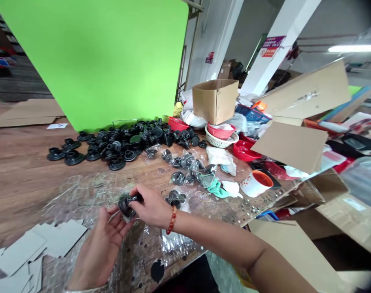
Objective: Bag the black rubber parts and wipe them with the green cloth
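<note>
A black round plastic part with a flared base and a narrow neck [125,206] is in my right hand [151,207], whose thumb and fingers close around its neck. A bead bracelet circles that wrist. Below and to the left, my left hand [101,244] is palm up with its fingers spread, the fingertips at the part's lower edge. Clear plastic film [90,199] lies on the table around the hands. Just right of my right hand sits a bagged group of black parts [175,198]. Clear plastic bags [176,244] lie under my right forearm.
A heap of similar black parts [112,146] spreads across the back, with bagged ones [185,162] to its right. Grey-white cards [51,240] lie at front left. At right are a green cloth [217,189], a white mug [249,187], baskets, and cardboard boxes [216,99]. A green board [112,61] stands behind.
</note>
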Demonstrator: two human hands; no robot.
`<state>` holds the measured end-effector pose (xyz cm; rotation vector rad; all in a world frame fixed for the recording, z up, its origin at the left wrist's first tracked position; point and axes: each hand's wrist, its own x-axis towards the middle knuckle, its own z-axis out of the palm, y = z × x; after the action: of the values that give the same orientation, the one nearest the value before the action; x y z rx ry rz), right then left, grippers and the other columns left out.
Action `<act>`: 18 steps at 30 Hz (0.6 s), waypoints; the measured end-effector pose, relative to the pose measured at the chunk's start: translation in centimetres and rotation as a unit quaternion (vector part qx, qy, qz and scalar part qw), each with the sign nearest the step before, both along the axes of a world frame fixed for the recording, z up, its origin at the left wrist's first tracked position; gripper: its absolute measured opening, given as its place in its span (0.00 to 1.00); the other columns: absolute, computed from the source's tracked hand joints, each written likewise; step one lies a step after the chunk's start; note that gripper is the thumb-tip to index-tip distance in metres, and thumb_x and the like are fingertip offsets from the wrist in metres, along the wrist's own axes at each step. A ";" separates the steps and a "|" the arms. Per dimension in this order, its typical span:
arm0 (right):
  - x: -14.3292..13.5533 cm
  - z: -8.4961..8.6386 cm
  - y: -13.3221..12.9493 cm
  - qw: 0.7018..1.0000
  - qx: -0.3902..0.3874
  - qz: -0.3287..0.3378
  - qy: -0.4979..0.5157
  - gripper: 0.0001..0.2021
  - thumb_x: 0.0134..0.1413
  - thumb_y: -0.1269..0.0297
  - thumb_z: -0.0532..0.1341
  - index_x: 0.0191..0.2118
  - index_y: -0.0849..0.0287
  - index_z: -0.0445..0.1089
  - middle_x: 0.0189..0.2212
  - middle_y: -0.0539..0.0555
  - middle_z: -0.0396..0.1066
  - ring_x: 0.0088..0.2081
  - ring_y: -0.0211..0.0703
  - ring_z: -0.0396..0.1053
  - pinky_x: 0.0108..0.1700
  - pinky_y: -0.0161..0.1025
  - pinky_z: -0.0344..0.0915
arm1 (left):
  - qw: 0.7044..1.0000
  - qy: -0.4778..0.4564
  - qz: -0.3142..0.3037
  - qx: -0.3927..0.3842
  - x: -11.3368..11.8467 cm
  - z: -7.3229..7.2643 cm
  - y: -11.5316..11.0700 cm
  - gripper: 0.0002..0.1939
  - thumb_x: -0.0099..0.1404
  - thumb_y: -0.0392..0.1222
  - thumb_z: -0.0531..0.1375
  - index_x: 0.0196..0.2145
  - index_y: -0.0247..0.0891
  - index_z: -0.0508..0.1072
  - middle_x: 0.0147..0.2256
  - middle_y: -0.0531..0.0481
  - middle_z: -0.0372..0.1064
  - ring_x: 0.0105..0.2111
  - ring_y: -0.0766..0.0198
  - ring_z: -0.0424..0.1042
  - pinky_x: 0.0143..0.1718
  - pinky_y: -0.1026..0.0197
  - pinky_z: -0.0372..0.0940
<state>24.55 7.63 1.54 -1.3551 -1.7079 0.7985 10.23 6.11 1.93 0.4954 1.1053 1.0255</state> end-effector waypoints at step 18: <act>6.8 4.9 9.0 0.950 -0.070 0.008 -0.303 0.08 0.58 0.68 0.59 0.39 0.67 0.73 0.37 0.58 0.74 0.40 0.39 0.70 0.44 0.34 0.62 | 0.988 -0.114 0.004 -0.101 -1.7 -1.9 -2.0 0.14 0.62 0.26 0.58 0.45 0.35 0.70 0.44 0.40 0.74 0.45 0.49 0.76 0.43 0.46 0.75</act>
<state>31.39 16.60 6.44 -1.8165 -2.1563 0.5450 8.50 4.11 0.05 0.2043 0.9929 0.9401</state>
